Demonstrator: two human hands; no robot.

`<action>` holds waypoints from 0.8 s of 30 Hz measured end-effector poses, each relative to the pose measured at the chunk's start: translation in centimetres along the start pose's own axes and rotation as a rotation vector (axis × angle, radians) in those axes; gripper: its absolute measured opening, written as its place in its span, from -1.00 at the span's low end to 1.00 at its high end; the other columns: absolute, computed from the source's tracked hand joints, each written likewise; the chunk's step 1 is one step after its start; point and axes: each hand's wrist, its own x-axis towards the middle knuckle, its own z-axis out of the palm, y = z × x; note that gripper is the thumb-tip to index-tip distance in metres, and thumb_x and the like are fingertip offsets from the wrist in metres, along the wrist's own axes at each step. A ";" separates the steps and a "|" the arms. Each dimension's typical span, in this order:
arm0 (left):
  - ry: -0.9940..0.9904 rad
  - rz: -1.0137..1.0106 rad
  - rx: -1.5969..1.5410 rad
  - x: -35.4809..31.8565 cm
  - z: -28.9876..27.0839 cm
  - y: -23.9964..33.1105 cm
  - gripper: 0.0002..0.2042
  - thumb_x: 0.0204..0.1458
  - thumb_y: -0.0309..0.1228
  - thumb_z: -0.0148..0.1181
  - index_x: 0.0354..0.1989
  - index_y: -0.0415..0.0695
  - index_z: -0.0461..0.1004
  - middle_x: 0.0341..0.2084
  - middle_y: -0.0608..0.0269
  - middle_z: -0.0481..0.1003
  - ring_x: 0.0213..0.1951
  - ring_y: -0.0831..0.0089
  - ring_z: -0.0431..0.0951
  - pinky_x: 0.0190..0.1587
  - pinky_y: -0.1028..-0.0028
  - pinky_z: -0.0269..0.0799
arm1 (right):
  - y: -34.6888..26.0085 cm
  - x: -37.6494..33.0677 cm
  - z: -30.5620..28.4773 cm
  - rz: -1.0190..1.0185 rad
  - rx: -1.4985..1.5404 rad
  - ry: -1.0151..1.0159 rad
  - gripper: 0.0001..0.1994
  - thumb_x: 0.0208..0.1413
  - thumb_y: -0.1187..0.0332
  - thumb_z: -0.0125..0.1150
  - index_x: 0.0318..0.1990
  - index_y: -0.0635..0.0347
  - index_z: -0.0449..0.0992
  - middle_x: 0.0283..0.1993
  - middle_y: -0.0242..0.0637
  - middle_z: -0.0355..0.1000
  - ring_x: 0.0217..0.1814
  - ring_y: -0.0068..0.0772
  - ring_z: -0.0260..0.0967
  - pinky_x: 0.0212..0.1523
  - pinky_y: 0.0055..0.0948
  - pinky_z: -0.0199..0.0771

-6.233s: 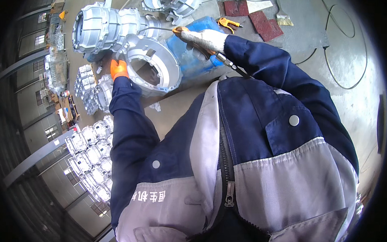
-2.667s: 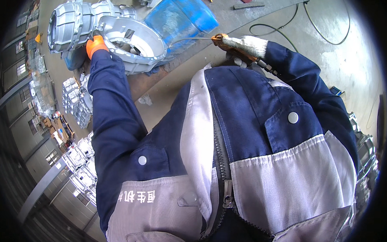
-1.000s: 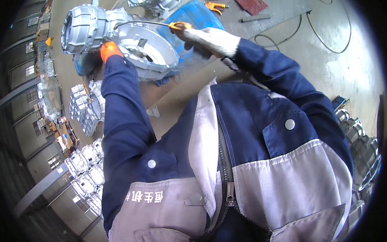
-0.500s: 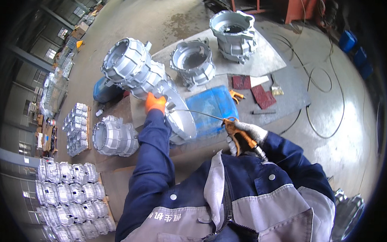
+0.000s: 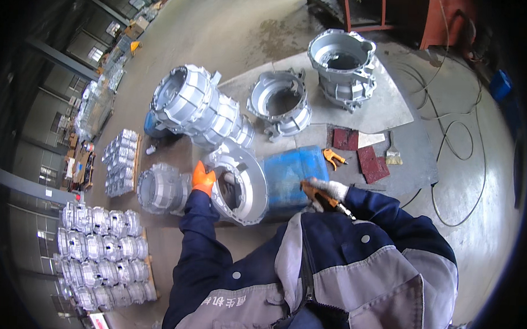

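My left hand [image 5: 204,178], in an orange glove, is closed on the near-left rim of a silver cast-metal housing [image 5: 255,184]. The housing is tilted, its wide round opening facing up toward me, and it lies against a blue plastic container [image 5: 295,168]. In a white glove, my right hand [image 5: 336,189] grips an orange air blow gun [image 5: 330,201] close to my chest, right of the housing. The gun's thin nozzle cannot be made out clearly. Just beyond the held part leans a stack of similar housings [image 5: 204,110], and another housing [image 5: 158,187] sits left of my left hand.
Two housings [image 5: 280,104] [image 5: 342,68] stand on grey sheets. At right lie a second orange blow gun [image 5: 334,158], dark red pads [image 5: 372,165] and a flat brush [image 5: 394,150]. A hose [image 5: 444,139] coils across the floor. Stacked castings [image 5: 100,257] stand at left.
The held housing has turned, so its round opening now shows more fully. My left hand has moved down along with it. The blow gun's long nozzle no longer shows across the housing. The view has shifted.
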 end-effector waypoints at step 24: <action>-0.267 -0.014 -0.139 -1.7 1.3 3.9 -0.46 -0.17 -0.69 0.11 0.09 -0.20 0.23 -0.06 0.27 0.36 -0.02 0.50 0.33 0.03 0.52 0.21 | 0.5 2.9 -6.8 -0.108 0.389 0.181 -0.62 0.13 0.12 0.03 -0.08 0.25 0.36 -0.29 -0.18 0.43 -0.37 -0.31 0.43 -0.32 -0.34 0.52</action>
